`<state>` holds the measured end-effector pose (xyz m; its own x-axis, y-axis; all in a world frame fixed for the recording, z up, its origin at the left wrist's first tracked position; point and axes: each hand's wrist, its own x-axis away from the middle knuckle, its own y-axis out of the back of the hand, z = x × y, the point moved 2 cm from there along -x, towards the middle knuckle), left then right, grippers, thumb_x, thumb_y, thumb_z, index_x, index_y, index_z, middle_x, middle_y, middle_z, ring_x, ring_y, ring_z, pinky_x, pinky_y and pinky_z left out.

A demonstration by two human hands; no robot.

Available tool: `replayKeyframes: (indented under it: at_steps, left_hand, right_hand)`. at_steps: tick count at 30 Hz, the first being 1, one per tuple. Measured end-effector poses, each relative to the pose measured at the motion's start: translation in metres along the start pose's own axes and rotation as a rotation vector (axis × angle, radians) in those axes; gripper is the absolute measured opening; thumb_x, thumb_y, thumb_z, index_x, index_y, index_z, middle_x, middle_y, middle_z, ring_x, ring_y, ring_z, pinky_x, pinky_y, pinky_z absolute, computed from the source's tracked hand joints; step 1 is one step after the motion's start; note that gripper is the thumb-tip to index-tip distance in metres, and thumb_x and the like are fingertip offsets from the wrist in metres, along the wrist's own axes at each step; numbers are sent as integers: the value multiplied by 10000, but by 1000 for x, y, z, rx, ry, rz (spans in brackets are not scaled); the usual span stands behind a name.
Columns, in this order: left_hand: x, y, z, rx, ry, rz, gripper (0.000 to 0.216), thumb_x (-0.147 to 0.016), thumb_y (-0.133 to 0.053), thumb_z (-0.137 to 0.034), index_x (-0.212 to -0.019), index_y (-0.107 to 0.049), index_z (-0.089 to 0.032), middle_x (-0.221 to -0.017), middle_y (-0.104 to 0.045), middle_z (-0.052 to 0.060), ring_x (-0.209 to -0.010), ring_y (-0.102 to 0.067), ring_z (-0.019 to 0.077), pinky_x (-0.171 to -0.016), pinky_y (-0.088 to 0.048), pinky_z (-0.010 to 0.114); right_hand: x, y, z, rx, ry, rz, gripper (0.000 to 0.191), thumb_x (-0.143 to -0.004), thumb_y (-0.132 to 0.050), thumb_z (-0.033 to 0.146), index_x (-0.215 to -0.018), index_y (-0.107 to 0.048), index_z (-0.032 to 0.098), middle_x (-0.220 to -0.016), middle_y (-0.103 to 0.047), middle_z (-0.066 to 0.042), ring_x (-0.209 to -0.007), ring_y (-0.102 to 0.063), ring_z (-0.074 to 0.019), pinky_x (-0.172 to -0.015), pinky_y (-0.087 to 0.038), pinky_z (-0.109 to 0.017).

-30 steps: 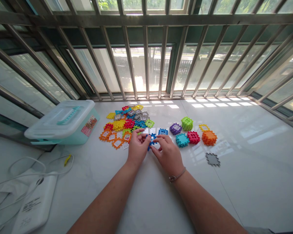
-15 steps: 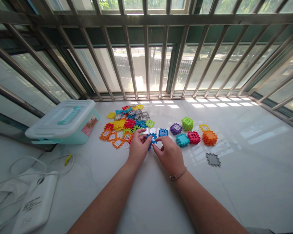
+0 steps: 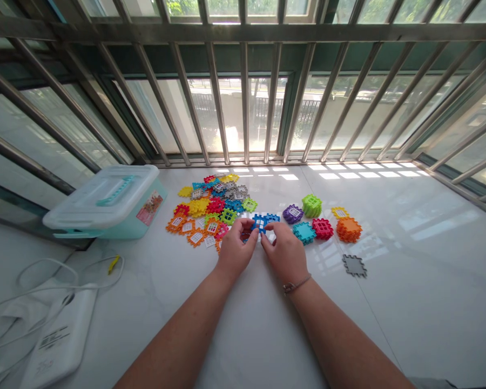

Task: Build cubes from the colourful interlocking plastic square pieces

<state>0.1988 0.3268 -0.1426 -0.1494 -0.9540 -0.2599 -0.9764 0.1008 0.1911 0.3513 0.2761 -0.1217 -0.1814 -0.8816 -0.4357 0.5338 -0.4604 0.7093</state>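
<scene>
Left grip (image 3: 238, 247), right grip (image 3: 285, 251) — both narrowly pinching one blue tile (image 3: 260, 222).

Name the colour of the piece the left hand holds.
The piece is blue; the head view shows it.

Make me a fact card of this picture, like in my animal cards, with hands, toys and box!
Left hand: pinching a blue window piece
Right hand: fingertips at that piece's right edge; grip hard to tell
Right wrist: wears a bracelet
Mixed pile: many colours, left of and beyond the hands
Right-side stacks: purple, lime, teal, red, orange
Gray piece: flat, by itself
Box: teal, lid on, at the left
</scene>
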Motion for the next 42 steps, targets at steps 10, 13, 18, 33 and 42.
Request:
replayKeyframes:
  at_steps: [10, 13, 18, 33, 42]
  left_hand:
    - [-6, 1, 5, 308, 197, -25, 376, -933, -773, -516, -1094, -617, -214, -911, -766, 30, -799, -751, 179, -744, -601, 284]
    - [-4, 1, 1, 285, 188, -1, 342, -938, -778, -493, -1075, -621, -222, -861, -765, 14, -768, -748, 175, -738, -593, 279]
    - [-2, 0, 1, 233, 139, -1, 288, -955, -762, -454, -1074, -631, -227, -938, -778, 32, -890, -779, 202, -842, -623, 328]
    - [0, 0, -4, -52, -55, -9, 176, -1018, -655, -333, -1158, -639, -228, -1140, -733, 76, -1023, -738, 197, -895, -636, 346]
    - [1, -1, -8, -259, -171, -19, 116, -991, -641, -253, -1105, -658, -238, -1074, -746, 62, -1003, -734, 219, -933, -619, 396]
  right_hand:
    - [2, -1, 7, -36, 65, 89, 188, -1007, -703, 355, -1140, -687, 224, -1146, -750, -31, -627, -623, -110, -668, -468, -276]
    - [3, -1, 6, -33, 61, 53, 216, -1017, -691, 382, -1157, -684, 218, -1129, -752, -34, -639, -632, -114, -670, -468, -274]
    - [2, 1, 5, -3, 43, 37, 150, -1036, -667, 344, -1113, -699, 220, -1118, -761, -32, -672, -644, -124, -669, -452, -270]
    - [-6, 7, -3, 317, -92, 75, 199, -1101, -574, 346, -1191, -708, 231, -1267, -721, -64, -937, -707, -168, -630, -409, -263]
    - [-11, 6, -2, 449, -193, 189, 208, -1119, -541, 340, -1242, -673, 236, -1286, -688, -65, -912, -698, -161, -591, -366, -263]
